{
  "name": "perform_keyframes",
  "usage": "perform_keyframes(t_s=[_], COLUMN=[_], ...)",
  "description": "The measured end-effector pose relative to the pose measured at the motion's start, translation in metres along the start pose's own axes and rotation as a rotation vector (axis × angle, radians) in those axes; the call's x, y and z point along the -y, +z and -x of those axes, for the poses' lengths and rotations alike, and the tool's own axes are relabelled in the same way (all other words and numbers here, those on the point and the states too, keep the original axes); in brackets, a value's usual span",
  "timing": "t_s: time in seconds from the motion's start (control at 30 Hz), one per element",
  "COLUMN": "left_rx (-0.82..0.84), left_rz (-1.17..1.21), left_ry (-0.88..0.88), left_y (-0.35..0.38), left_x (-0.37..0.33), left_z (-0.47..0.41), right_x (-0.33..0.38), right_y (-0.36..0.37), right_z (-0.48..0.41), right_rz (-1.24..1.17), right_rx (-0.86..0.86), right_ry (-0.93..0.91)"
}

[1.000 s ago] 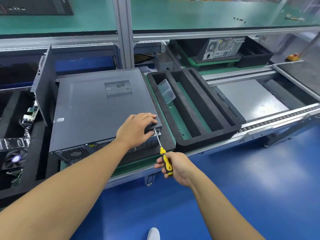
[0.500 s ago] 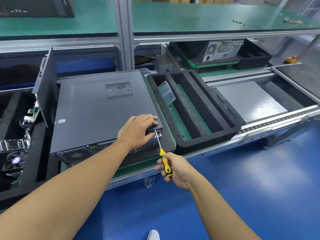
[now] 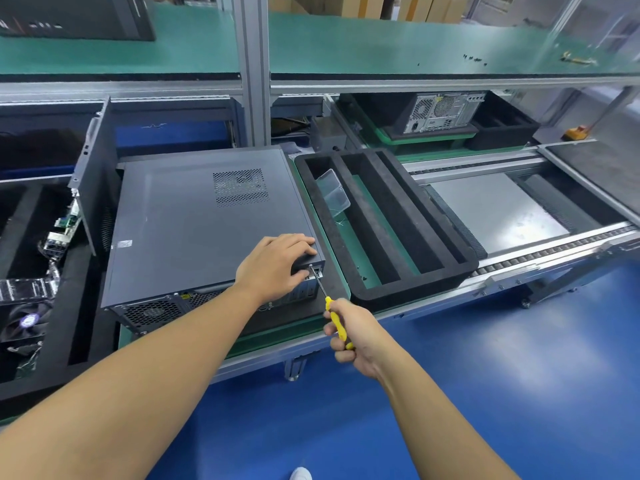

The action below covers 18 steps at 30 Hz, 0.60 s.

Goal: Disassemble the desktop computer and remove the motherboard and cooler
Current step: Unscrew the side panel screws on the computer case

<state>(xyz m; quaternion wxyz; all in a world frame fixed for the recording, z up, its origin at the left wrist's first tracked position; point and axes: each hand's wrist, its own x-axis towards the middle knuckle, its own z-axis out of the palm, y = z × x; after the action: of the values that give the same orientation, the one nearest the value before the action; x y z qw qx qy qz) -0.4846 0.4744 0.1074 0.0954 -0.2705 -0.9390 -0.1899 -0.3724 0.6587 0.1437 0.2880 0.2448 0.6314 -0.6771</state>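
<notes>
Right hand (image 3: 353,336) nearest us: fingers wrapped tight round the yellow handle of the screwdriver (image 3: 334,318), with the shaft running up and away to a screw (image 3: 310,266) at the rear right corner of the desktop computer (image 3: 194,223). Left hand (image 3: 273,268) clamps that same corner, fingers bent over the top edge and thumb on the rear face, just beside the tip.

The computer lies on its side on the conveyor pallet with the cover on, so we can't see the motherboard or cooler. We judge this to be the cover-screw step, very early.

Risks from here:
- The driver comes in at a slant. The tip could cam out and chew the head.
- If it slips, the tip goes straight into our left thumb.
- A freed screw could drop off the rear edge to the floor.

Just right of the computer is the foam tray (image 3: 446,252), with a clear box (image 3: 332,192) in its left slot, likely for screws. A second computer (image 3: 443,112) sits farther back.
</notes>
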Motion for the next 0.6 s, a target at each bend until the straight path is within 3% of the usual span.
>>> perform_keyframes(t_s=[0.27,0.5,0.6], left_rx=[-0.001,-0.005,-0.008], left_rz=[-0.012,-0.018,-0.012], left_ry=[0.008,0.008,0.01], left_y=[0.0,0.0,0.0], left_x=[0.0,0.0,0.0], left_z=[0.0,0.0,0.0], right_x=[-0.01,-0.018,-0.013], right_y=[0.009,0.006,0.005], right_z=[0.0,0.0,0.001], right_rz=[-0.055,0.146,0.046], right_rx=[-0.001,-0.083,-0.049], right_ry=[-0.052,-0.099,-0.019])
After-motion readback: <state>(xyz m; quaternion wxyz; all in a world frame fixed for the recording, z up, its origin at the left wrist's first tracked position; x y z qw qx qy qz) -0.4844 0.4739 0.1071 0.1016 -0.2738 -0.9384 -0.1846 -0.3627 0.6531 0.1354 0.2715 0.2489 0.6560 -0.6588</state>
